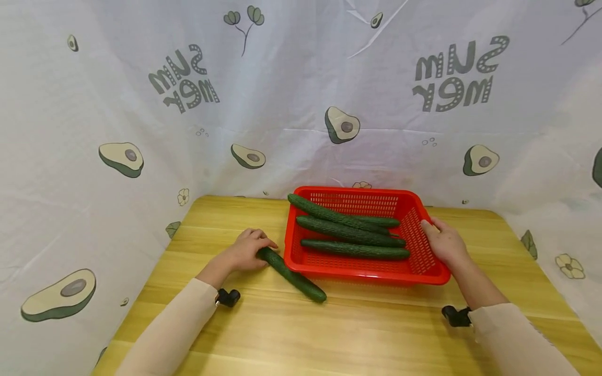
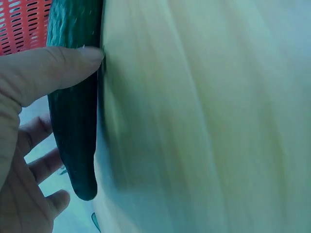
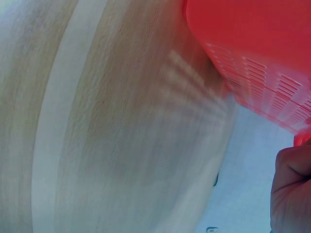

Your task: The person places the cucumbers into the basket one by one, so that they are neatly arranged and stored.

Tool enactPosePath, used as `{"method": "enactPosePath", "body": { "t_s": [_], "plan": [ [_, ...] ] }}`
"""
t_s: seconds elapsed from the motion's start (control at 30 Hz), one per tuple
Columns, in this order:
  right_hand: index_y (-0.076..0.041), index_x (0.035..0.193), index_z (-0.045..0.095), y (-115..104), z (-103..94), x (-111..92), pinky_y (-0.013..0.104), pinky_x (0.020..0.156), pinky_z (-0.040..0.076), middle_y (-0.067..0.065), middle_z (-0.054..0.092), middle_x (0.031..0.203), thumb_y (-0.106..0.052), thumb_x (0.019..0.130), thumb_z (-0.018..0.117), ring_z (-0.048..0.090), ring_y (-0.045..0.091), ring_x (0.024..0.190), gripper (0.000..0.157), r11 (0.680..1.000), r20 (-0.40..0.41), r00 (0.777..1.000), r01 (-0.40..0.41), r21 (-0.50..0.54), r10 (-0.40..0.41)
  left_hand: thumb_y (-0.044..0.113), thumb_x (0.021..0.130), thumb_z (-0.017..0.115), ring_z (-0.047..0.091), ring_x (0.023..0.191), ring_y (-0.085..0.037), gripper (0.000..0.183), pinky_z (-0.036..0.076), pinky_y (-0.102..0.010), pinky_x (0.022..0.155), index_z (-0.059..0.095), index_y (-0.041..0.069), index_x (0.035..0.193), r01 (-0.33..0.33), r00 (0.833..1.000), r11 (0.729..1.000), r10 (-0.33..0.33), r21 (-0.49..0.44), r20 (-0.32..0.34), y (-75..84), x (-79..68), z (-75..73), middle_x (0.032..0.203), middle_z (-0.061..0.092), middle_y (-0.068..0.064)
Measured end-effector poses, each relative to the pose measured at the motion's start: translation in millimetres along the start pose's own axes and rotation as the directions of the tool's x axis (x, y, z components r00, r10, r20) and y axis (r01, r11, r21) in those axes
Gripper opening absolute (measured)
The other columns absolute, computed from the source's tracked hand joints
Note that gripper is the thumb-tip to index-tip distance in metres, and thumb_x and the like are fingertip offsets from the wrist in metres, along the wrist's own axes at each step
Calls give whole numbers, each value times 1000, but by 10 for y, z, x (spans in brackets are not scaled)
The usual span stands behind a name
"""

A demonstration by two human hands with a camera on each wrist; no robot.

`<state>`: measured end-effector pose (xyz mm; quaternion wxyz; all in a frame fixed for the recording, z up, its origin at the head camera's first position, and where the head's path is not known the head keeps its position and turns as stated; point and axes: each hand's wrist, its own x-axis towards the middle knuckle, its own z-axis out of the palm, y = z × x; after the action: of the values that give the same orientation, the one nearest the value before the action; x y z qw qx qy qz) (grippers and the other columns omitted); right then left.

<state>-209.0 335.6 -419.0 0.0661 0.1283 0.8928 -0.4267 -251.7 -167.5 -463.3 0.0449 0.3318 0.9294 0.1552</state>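
A single cucumber (image 1: 293, 277) lies slanted on the table beside the basket's front left corner. My left hand (image 1: 249, 249) holds its far left end, with the thumb (image 2: 73, 65) across one side and the other fingers behind it in the left wrist view. Several more cucumbers (image 1: 355, 249) lie inside the red plastic basket (image 1: 367, 274), one with its tip over the left rim. My right hand (image 1: 444, 240) grips the basket's right rim, thumb on top. The right wrist view shows part of that hand at the lower right, next to the slotted basket wall.
The wood-patterned table (image 1: 357, 334) stretches in front of the basket and to both sides. A pale printed sheet (image 1: 291, 109) with avocado drawings hangs behind the table and at its sides. Small black cameras (image 1: 456, 316) sit at both wrists.
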Motion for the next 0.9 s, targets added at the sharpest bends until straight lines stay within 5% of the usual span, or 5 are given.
{"method": "enactPosePath", "body": {
  "t_s": [0.3,0.43,0.9],
  "plan": [
    [-9,164,14,-11,-6,-20,34,69,62,35,50,136,-60,106,26,66,23,89,78,1000,-4,1000,-14,-5,14,18,85,84,64,109,-21,31,51,-43,102,71,18,114,-54,995,997,58,-57,76,-44,-174,-68,115,69,1],
    [-9,164,16,-14,0,-22,33,69,62,34,51,135,-59,107,27,67,19,86,77,1000,-8,1000,-2,12,2,21,85,84,63,104,-15,31,54,-39,98,71,17,113,-74,995,992,80,-106,53,-5,-288,-95,112,68,3],
    [-9,164,14,-10,2,-34,37,70,63,35,49,135,-59,107,26,67,21,86,77,1000,1,1000,-7,12,7,23,83,86,61,98,-6,32,56,-26,88,71,20,112,-274,962,946,268,-171,-61,497,-649,-180,109,67,8]
  ]
}}
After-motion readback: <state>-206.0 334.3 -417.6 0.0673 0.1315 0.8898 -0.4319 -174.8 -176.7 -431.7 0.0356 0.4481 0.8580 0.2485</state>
